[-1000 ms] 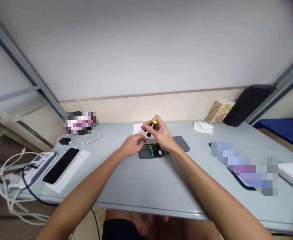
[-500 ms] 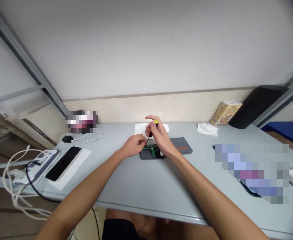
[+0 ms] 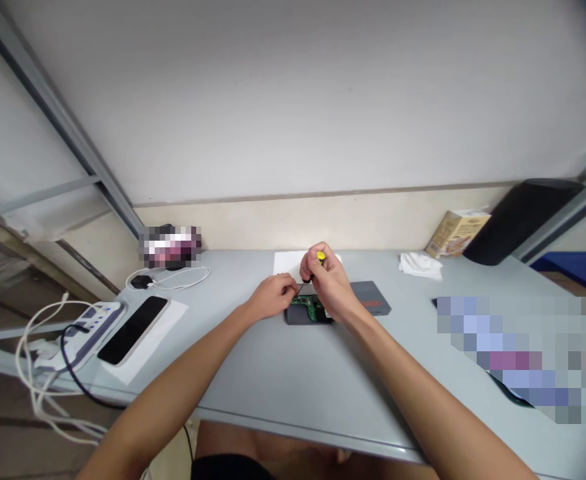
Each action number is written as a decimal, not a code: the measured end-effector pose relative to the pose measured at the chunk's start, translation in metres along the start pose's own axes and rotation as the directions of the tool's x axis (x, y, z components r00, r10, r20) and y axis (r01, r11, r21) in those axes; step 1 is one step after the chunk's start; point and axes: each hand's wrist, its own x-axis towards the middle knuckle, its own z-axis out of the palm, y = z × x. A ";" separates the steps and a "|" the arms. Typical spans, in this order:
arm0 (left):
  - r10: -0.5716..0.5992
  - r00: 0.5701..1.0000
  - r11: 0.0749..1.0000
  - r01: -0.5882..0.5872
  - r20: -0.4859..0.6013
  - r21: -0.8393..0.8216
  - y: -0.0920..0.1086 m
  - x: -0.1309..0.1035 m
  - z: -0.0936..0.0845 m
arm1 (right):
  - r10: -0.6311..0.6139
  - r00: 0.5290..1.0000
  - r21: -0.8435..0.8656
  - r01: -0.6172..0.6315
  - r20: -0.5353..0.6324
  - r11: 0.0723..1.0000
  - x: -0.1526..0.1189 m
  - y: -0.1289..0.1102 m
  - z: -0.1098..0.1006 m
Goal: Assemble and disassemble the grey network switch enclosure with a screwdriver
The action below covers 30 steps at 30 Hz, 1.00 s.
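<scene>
My right hand [image 3: 329, 279] is closed around a screwdriver [image 3: 321, 256] with a yellow-ended handle. Its thin shaft slants down and left to the back left corner of an opened dark grey device [image 3: 299, 316]. A green circuit board [image 3: 312, 309] shows inside the casing, partly covered by my right hand. Beside the shaft's tip, the fingers of my left hand [image 3: 274, 295] are pinched together at the device's left edge; what they hold, if anything, is hidden. A flat dark grey panel [image 3: 377, 293] with a reddish stripe lies just right of the device, behind my right wrist.
White paper [image 3: 287, 261] lies behind my hands. To the left are a phone [image 3: 133, 329], a power strip [image 3: 85, 337] and loose cables [image 3: 37, 387]. At the back right stand crumpled tissue [image 3: 420, 265], a yellow carton [image 3: 457, 233] and a black cylinder [image 3: 520, 220]. A blurred-out item lies right.
My right index finger, stretched out before, has curled in at the screwdriver's handle. The left hand stays by the tip. The whole view has shifted slightly.
</scene>
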 end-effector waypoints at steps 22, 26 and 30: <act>-0.007 1.000 1.000 0.007 0.007 -0.004 -0.001 -0.001 0.002 | 0.098 0.993 0.126 -0.089 -0.063 0.988 0.004 -0.007 -0.005; 0.007 1.000 1.000 -0.007 0.010 -0.001 -0.001 -0.001 0.002 | 0.133 0.990 0.163 -0.123 -0.053 0.979 0.004 -0.011 -0.010; 0.013 1.000 1.000 -0.013 0.012 0.008 -0.002 -0.001 0.002 | 0.121 0.990 0.157 -0.108 -0.076 0.982 0.004 -0.010 -0.013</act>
